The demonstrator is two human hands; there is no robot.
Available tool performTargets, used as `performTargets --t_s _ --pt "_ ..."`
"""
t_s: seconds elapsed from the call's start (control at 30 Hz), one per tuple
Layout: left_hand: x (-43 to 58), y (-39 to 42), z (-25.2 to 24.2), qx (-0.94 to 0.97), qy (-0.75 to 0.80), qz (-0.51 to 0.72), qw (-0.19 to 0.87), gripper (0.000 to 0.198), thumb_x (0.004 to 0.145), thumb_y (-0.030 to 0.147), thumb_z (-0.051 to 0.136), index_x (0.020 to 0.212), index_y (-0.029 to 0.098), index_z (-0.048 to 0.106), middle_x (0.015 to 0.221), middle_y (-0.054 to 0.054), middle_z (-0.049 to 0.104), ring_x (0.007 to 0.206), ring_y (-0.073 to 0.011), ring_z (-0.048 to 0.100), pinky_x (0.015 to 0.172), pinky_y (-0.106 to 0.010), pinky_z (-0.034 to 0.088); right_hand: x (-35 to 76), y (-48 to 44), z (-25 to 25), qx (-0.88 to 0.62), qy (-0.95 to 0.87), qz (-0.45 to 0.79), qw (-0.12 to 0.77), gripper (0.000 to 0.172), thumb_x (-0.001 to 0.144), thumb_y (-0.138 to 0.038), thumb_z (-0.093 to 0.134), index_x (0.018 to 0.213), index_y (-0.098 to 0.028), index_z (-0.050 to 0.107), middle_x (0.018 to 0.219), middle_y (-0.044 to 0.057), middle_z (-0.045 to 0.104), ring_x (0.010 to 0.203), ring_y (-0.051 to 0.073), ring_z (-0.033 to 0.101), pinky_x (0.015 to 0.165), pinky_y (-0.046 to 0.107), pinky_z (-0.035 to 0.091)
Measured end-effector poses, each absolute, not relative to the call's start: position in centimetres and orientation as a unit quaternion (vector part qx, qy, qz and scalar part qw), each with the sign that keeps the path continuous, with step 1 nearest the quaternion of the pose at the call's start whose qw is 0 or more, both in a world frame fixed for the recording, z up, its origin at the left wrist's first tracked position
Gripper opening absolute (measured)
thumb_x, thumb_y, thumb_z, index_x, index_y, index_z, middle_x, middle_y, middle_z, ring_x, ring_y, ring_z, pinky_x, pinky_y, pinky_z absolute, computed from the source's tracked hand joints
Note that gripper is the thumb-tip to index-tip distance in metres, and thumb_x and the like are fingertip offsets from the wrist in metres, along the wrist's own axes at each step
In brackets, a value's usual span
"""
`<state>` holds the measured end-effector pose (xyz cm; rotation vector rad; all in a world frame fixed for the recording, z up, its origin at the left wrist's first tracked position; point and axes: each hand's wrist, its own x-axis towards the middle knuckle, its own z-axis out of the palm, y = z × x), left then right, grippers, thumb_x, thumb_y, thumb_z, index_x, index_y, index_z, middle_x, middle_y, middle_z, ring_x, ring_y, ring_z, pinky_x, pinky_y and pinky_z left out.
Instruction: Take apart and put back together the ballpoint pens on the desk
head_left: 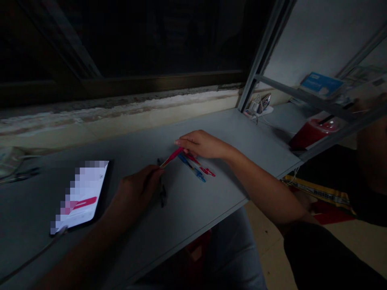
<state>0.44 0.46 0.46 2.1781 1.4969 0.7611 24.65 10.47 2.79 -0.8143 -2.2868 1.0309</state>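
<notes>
A slim pinkish-red pen [173, 156] spans the gap between my two hands, slanting up to the right above the desk. The fingertips of my left hand [140, 183] pinch its lower, paler end. At the upper end, my right hand [202, 144] is closed, with thumb and fingers on the pen. Under and beside my right hand lie a blue pen [197, 173] and a red pen [206, 170] with clear parts, their far ends partly hidden. A black pen [162, 195] rests on the desk beside my left hand, partly covered by it.
On the grey desk [193, 209], a lit tablet or phone [86, 193] lies at the left with a cable [33, 255] near it. A metal frame post [256, 60] rises at the right. Beyond are a power strip [259, 106], a red container [314, 131], a blue box [322, 83] and another person's arm [370, 141].
</notes>
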Motion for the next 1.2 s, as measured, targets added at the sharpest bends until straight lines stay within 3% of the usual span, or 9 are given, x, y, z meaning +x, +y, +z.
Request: performTargets --t_s 0.27,0.47,0.63,0.77,1.2 --pt "-0.1 0.1 0.5 0.808 0.532 0.243 0.069 0.035 0.104 0.042 0.046 0.108 0.019 0.072 0.094 -0.007 0.079 0.075 -0.0258 0.073 0.065 -0.033 0.052 24.3 10.7 2.2 -0.333 -0.786 0.468 0.227 0.058 0.1 -0.062 0.052 0.062 -0.018 0.049 0.047 -0.006 0.047 0.045 0.007 0.043 0.056 0.024 0.036" --pt "0.2 -0.4 0.2 0.817 0.481 0.277 0.157 0.05 0.101 0.043 0.058 0.146 0.024 0.052 0.086 0.0 0.074 0.067 -0.0167 0.07 0.063 -0.025 0.054 23.8 10.4 2.2 -0.35 -0.714 0.505 0.335 0.055 0.088 -0.062 0.07 0.063 -0.016 0.055 0.046 -0.006 0.05 0.042 0.005 0.04 0.047 0.021 0.03" --pt "0.6 -0.7 -0.4 0.884 0.347 0.244 0.197 0.026 0.099 0.043 0.065 0.119 0.026 0.069 0.096 -0.003 0.073 0.078 -0.0161 0.071 0.073 -0.026 0.055 23.4 9.5 2.5 -0.338 -0.712 0.513 0.341 0.057 0.087 -0.063 0.07 0.06 -0.017 0.049 0.048 -0.006 0.051 0.042 0.004 0.038 0.045 0.021 0.029" --pt "0.7 -0.9 -0.6 0.894 0.328 0.243 0.183 0.024 0.098 0.047 0.067 0.098 0.024 0.072 0.082 -0.001 0.072 0.071 -0.0163 0.069 0.067 -0.026 0.053 22.8 8.7 2.6 -0.32 -0.723 0.528 0.31 0.054 0.083 -0.062 0.075 0.065 -0.018 0.049 0.049 -0.008 0.048 0.043 0.005 0.036 0.043 0.021 0.026" --pt "0.9 -1.4 -0.7 0.899 0.318 0.25 0.168 0.027 0.094 0.047 0.072 0.102 0.021 0.068 0.08 0.0 0.07 0.069 -0.0153 0.068 0.065 -0.026 0.052 22.7 8.4 2.1 -0.299 -0.781 0.491 0.245 0.049 0.091 -0.06 0.066 0.071 -0.016 0.056 0.055 -0.005 0.051 0.05 0.007 0.042 0.049 0.022 0.029"
